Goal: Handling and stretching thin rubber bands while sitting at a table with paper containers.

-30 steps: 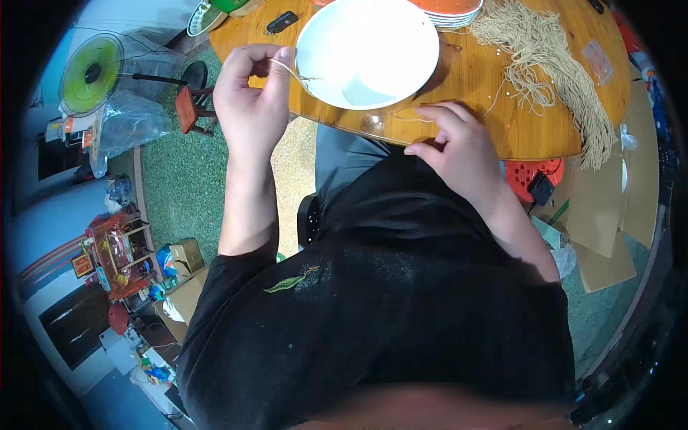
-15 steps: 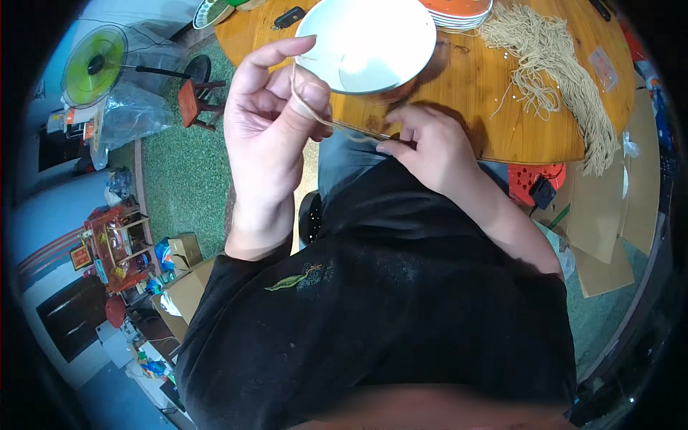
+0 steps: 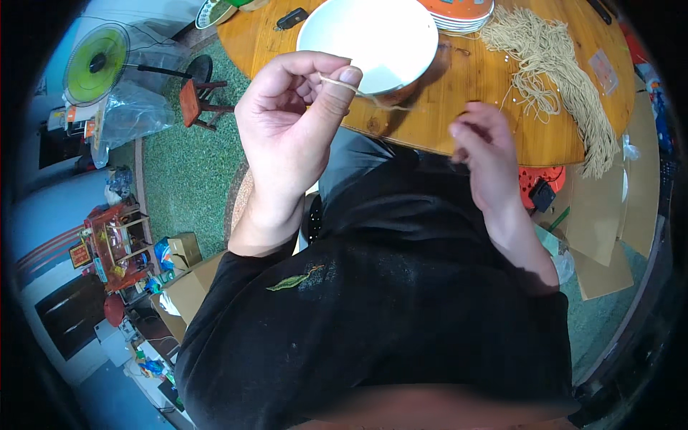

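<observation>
My left hand [image 3: 294, 118] is raised in front of the white bowl [image 3: 369, 43], with thumb and index finger pinched on a thin beige cord [image 3: 378, 102]. From that pinch the cord trails rightward past the bowl's near rim, and its far end fades into blur. Over the near edge of the table, my right hand [image 3: 487, 143] has bent fingers smeared by motion. Whether anything is between them cannot be made out. Beyond it, a large bundle of beige cords [image 3: 559, 79] lies across the table and hangs over its edge.
On the wooden table [image 3: 430, 118] are a stack of plates [image 3: 459, 16], a black device [image 3: 292, 18] and a clear plastic packet [image 3: 603, 70]. A green fan [image 3: 97, 63] and a small wooden stool [image 3: 190, 109] stand left. Flattened cardboard [image 3: 595, 208] lies right.
My right hand has moved right, away from my left hand. The left hand has shifted slightly right and lower, still pinching the cord, which now runs more nearly level.
</observation>
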A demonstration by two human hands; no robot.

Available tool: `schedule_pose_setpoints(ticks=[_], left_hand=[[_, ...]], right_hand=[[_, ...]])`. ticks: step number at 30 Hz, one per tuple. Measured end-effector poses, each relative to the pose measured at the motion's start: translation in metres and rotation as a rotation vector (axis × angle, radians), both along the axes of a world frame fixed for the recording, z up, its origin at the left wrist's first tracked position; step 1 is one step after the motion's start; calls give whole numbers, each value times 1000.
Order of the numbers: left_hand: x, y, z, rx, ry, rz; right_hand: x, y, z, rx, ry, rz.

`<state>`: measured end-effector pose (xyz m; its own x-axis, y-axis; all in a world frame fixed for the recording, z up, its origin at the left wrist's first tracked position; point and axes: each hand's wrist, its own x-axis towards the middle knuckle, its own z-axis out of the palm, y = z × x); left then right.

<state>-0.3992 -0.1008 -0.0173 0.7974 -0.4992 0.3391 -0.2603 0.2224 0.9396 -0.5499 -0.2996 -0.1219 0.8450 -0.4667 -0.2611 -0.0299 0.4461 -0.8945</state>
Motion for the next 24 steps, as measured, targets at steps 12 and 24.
schedule_pose_setpoints(ticks=[12,24], left_hand=[[-10,-9,3,56,-40,-3],[15,-22,-24,235,-667,62]], right_hand=[[27,29,19,-595,-296,166],[14,-5,31,-39,-610,641]])
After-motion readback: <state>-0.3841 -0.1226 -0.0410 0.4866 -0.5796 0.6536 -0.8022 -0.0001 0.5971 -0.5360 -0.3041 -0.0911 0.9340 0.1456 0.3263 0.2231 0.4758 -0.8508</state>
